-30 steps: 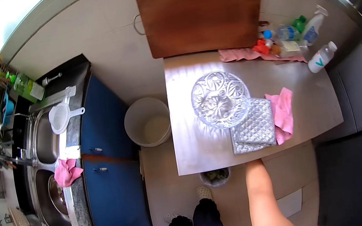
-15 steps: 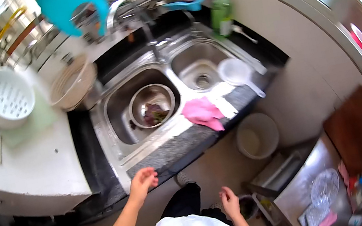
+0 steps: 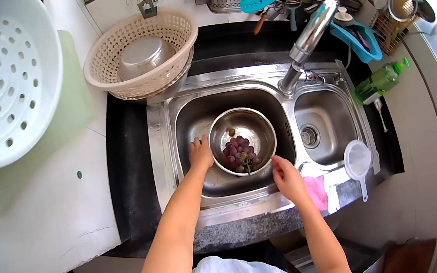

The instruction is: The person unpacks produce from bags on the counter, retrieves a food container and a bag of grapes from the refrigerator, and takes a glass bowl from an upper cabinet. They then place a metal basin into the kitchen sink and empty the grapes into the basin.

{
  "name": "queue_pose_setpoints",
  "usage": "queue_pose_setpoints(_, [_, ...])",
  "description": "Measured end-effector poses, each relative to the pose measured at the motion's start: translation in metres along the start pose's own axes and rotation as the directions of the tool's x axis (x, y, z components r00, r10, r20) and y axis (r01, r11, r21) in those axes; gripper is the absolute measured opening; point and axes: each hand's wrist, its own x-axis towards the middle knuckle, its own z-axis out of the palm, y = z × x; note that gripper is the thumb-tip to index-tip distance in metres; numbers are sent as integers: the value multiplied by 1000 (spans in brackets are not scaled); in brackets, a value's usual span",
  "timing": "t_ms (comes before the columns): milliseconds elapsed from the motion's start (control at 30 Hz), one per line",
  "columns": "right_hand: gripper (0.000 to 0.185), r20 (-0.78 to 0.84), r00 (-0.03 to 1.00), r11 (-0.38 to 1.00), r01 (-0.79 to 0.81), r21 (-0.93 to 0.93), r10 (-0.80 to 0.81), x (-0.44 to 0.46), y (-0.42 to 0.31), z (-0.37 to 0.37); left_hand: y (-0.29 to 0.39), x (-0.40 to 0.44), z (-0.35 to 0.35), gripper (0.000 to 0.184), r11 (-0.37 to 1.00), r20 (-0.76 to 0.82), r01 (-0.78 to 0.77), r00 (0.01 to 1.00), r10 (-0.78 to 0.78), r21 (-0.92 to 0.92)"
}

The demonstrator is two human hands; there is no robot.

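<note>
A round metal bowl (image 3: 223,160) sits in the larger, left basin of the steel sink (image 3: 164,146). A bunch of purple grapes (image 3: 239,151) with a green stem lies inside it, and one loose brownish grape (image 3: 231,132) rests nearer the far side. My left hand (image 3: 200,153) is at the bowl's left side, its fingers against the outer wall. At the near right rim, my right hand (image 3: 287,176) has its fingers closed on the edge. The undersides of both hands' fingers are partly hidden.
A chrome faucet (image 3: 302,48) rises behind the basins. A beige basket (image 3: 101,69) holds an upturned metal bowl (image 3: 145,56) at the left. To the right are a green bottle (image 3: 377,82), a white handled strainer (image 3: 357,159) and a pink cloth (image 3: 316,192). A white colander (image 3: 3,75) looms upper left.
I have come closer to the sink, and the view has swung left. Both hands have gone from hanging before my body, outside the sink, to the sides of the metal bowl.
</note>
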Motion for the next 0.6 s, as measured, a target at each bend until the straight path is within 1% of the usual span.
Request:
queue_pose_setpoints(33, [32, -11, 998, 985, 64, -159, -67, 21, 10, 7, -2, 8, 5, 64, 999, 41, 31, 999, -33, 39])
queue_pose_setpoints(67, [34, -11, 991, 942, 126, -311, -136, 42, 19, 13, -6, 13, 11, 64, 999, 47, 43, 998, -45, 31])
queue_pose_setpoints(100, [34, 11, 991, 941, 131, -312, -135, 60, 31, 21, -6, 11, 12, 68, 997, 37, 65, 997, -66, 28])
queue_pose_setpoints(133, [34, 53, 980, 910, 200, -364, -194, 79, 41, 27, -6, 10, 11, 72, 996, 23, 90, 996, -91, 23])
queue_pose_setpoints(167, [34, 98, 961, 869, 276, -410, -259, 97, 49, 30, -8, 10, 10, 79, 995, 61, 97, 993, -98, 12])
queue_pose_setpoints(200, [34, 121, 957, 868, 291, -403, -264, 108, 53, 32, -12, 10, 14, 79, 993, 63, 121, 991, -121, 4])
queue_pose_setpoints(267, [35, 282, 912, 837, 391, -383, -297, 124, 60, 36, -17, 10, 22, 81, 998, 14, 55, 998, -55, -12])
queue_pose_setpoints(300, [34, 357, 853, 757, 509, -410, -380, 130, 60, 37, -14, 9, 22, 75, 998, 6, 58, 998, -58, 18])
queue_pose_setpoints(333, [34, 380, 839, 749, 528, -400, -388, 133, 62, 34, -16, 12, 29, 75, 997, 2, 82, 997, -82, 5])
queue_pose_setpoints(367, [30, 525, 821, 712, 507, -485, -227, 132, 62, 31, -20, 17, 37, 71, 999, -14, 32, 999, -32, 38])
queue_pose_setpoints(400, [27, 630, 775, 655, 499, -566, -46, 131, 61, 28, -22, 21, 41, 67, 997, -30, -17, 999, 20, 74])
queue_pose_setpoints(433, [17, 612, 790, 613, 466, -638, 36, 129, 67, 28, -24, 22, 47, 55, 995, -81, -51, 995, 58, 90])
queue_pose_setpoints(467, [17, 626, 779, 607, 484, -630, 28, 129, 69, 26, -26, 25, 50, 55, 996, -87, -32, 995, 39, 81])
queue_pose_setpoints(533, [13, 681, 725, 452, 577, -681, 102, 128, 71, 21, -27, 29, 50, 47, 976, -47, -120, 990, 130, 181])
queue_pose_setpoints(567, [14, 676, 732, 431, 584, -687, 85, 127, 76, 21, -26, 29, 51, 47, 979, -49, -108, 992, 118, 176])
queue_pose_setpoints(600, [14, 683, 725, 428, 594, -681, 81, 127, 76, 19, -25, 29, 51, 44, 979, -99, -129, 984, 145, 156])
